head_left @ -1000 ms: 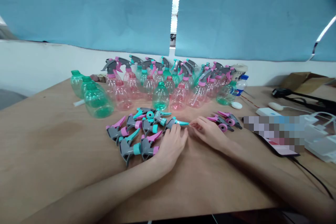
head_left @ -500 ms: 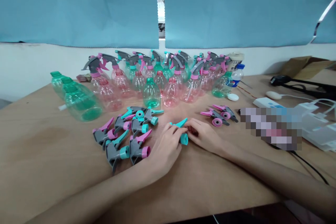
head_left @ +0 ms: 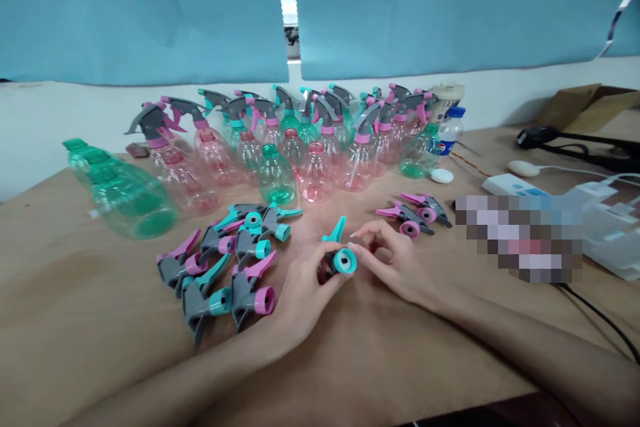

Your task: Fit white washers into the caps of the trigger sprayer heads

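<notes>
My left hand point(head_left: 306, 283) is closed around a trigger spray head point(head_left: 345, 260) with a teal collar and a teal lever. The collar's round opening faces me; the grey body is mostly hidden by my fingers. Close on its right is my right hand point(head_left: 400, 260), fingers curved, thumb and index tips a little apart, with nothing visible between them. The thumb tip is near the collar; I cannot tell whether it touches. Left of my left hand lie several grey spray heads point(head_left: 245, 297) with pink or teal parts. Two pink ones point(head_left: 410, 221) lie beyond my right hand.
Behind my hands stand pink and green clear bottles point(head_left: 317, 173), many fitted with spray heads. Several green bottles point(head_left: 133, 203) lean together at the left. To the right are a white cap point(head_left: 442, 176), a blurred-out item point(head_left: 520, 237), a power strip point(head_left: 515, 185), cables and a cardboard box point(head_left: 585, 107).
The teal spray head has turned so its collar opening faces me. My right hand's fingers have uncurled and spread a little beside it. The whole view has shifted slightly.
</notes>
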`<action>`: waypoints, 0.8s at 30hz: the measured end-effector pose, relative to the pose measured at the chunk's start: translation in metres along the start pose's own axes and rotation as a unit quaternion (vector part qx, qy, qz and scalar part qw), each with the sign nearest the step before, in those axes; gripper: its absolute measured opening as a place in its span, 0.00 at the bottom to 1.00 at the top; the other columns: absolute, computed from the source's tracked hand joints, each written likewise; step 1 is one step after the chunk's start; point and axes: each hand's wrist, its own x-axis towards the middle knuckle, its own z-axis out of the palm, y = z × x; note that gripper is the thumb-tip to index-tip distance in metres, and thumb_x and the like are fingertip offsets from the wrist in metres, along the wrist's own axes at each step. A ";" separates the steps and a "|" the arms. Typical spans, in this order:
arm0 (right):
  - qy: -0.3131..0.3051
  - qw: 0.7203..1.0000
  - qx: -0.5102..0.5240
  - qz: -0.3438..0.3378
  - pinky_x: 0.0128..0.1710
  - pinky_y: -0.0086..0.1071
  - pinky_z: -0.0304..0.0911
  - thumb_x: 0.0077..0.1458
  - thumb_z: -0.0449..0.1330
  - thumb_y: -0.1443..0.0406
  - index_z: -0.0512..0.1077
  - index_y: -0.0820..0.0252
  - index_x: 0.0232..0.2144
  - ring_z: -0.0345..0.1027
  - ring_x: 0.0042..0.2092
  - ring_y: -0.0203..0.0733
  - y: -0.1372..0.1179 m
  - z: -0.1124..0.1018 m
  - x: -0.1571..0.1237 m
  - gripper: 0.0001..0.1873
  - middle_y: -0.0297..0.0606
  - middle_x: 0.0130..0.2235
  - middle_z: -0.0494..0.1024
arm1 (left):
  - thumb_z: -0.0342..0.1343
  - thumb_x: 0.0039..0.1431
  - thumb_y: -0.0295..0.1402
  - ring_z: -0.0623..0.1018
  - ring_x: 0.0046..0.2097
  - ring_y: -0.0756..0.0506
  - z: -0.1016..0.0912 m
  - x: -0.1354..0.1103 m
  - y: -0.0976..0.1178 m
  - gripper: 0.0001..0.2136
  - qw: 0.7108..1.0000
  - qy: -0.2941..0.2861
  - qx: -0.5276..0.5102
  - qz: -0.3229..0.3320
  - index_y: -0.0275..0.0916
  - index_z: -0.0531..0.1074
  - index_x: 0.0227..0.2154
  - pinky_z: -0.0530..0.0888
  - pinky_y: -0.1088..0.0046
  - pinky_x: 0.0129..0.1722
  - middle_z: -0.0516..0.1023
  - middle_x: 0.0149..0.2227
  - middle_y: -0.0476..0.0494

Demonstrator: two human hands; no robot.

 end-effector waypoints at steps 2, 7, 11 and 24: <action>-0.032 0.999 -0.026 -0.028 0.23 0.26 0.60 0.59 0.55 0.61 0.67 0.58 0.36 0.65 0.26 0.33 -0.005 -0.002 -0.002 0.06 0.31 0.26 0.70 | 0.56 0.58 0.30 0.72 0.34 0.47 0.000 0.000 0.000 0.09 1.000 0.006 -0.021 -0.015 0.41 0.69 0.42 0.69 0.72 0.34 0.74 0.36 0.49; -0.071 0.986 -0.108 -0.110 0.23 0.25 0.59 0.58 0.57 0.58 0.69 0.60 0.38 0.64 0.23 0.31 -0.012 -0.005 -0.002 0.12 0.29 0.24 0.71 | 0.57 0.55 0.26 0.73 0.35 0.47 0.000 0.001 -0.001 0.10 0.999 0.015 -0.031 -0.008 0.40 0.69 0.40 0.69 0.71 0.35 0.74 0.37 0.49; -0.064 0.967 -0.163 -0.187 0.25 0.27 0.59 0.54 0.59 0.52 0.69 0.62 0.39 0.67 0.24 0.34 -0.010 -0.003 -0.001 0.20 0.32 0.25 0.75 | 0.58 0.53 0.23 0.73 0.37 0.46 0.001 0.002 -0.004 0.12 1.000 0.003 -0.015 -0.001 0.41 0.70 0.40 0.70 0.70 0.36 0.74 0.37 0.49; -0.025 0.941 -0.257 -0.219 0.23 0.28 0.55 0.57 0.58 0.55 0.71 0.67 0.40 0.64 0.22 0.34 -0.020 -0.006 -0.007 0.19 0.31 0.21 0.73 | 0.60 0.55 0.26 0.72 0.47 0.43 -0.001 0.002 -0.002 0.16 1.000 -0.011 -0.007 -0.010 0.44 0.70 0.46 0.69 0.65 0.46 0.73 0.46 0.47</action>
